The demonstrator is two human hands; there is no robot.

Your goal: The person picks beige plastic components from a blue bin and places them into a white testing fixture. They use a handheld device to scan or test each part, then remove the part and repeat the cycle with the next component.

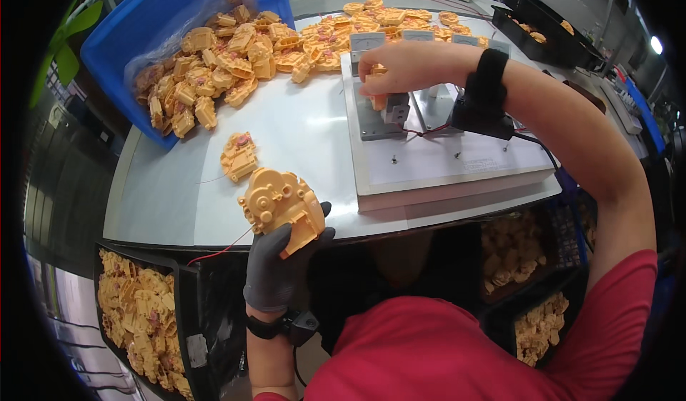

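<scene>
My left hand (274,276), in a dark grey glove, grips a yellow plastic gear housing (275,199) at the table's front edge. A thin red wire hangs from that housing. My bare right hand (407,67) reaches over a white test box (436,176) with panel meters along its back. Its fingers curl around another yellow housing (378,102) at the box's left station, beside a grey block (396,108); much of that part is hidden by the hand. A smaller yellow housing with a pinkish piece (239,156) lies on the table just beyond my left hand.
A tipped blue bin (118,51) spills yellow housings (214,65) across the table's back left. Black crates (187,287) of similar parts stand below the front edge on both sides. A black tray (529,37) sits at the far right. A cable runs from my right wrist strap.
</scene>
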